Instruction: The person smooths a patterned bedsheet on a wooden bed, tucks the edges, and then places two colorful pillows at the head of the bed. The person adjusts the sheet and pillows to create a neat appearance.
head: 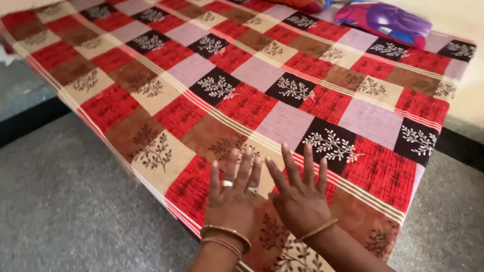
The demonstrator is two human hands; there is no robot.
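My left hand (234,197) and my right hand (299,195) are held side by side with fingers spread, palms down over the near edge of a checked bedsheet (236,88). The sheet has red, brown, cream, lilac and black squares with leaf prints, and it covers a low mattress on the floor. Neither hand holds anything. Rings sit on the left fingers and bangles circle both wrists. Whether the palms touch the sheet cannot be told.
Three colourful pillows (383,19) lie along the far side by the white wall (483,17). Grey speckled floor (51,224) borders the mattress on the left and at the lower right. A dark skirting strip (4,129) runs along the wall at left.
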